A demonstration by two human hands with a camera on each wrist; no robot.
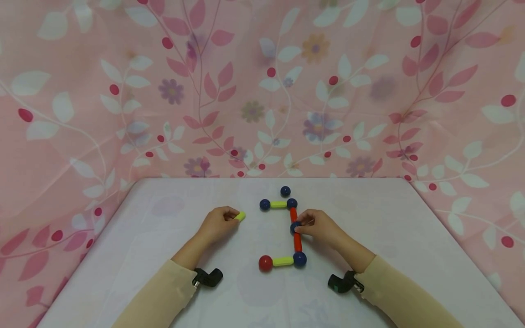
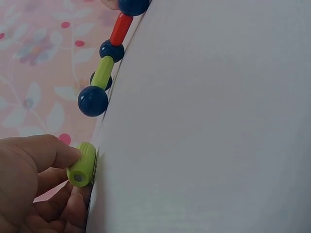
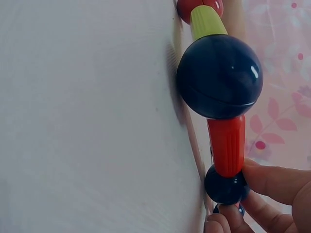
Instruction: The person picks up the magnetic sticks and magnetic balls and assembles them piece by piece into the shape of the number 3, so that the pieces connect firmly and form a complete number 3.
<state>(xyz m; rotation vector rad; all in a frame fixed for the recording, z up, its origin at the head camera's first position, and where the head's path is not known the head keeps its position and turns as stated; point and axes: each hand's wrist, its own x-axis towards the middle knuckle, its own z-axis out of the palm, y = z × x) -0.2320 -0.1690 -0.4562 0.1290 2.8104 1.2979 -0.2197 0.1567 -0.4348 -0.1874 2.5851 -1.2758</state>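
My left hand point(image 1: 218, 224) pinches a yellow-green rod point(image 1: 240, 216) between thumb and fingers, left of the assembled shape; the left wrist view shows a small grey spot on the end of the rod point(image 2: 81, 165). With thumb and fingers my right hand point(image 1: 321, 227) grips the middle blue ball point(image 1: 295, 228). One red rod point(image 1: 293, 214) joins that ball to a far blue ball point(image 1: 291, 203), another red rod point(image 1: 297, 242) to a near blue ball point(image 1: 300, 259). Yellow-green rods point(image 1: 279, 205) point(image 1: 283, 261) run left from these corners, to a blue ball point(image 1: 265, 204) and a red ball point(image 1: 265, 263).
A loose blue ball point(image 1: 285, 191) lies just beyond the far corner. The white table point(image 1: 369, 205) ends at a pink floral cloth point(image 1: 254, 91) behind it. Dark wrist cameras point(image 1: 209, 277) are strapped at both cuffs.
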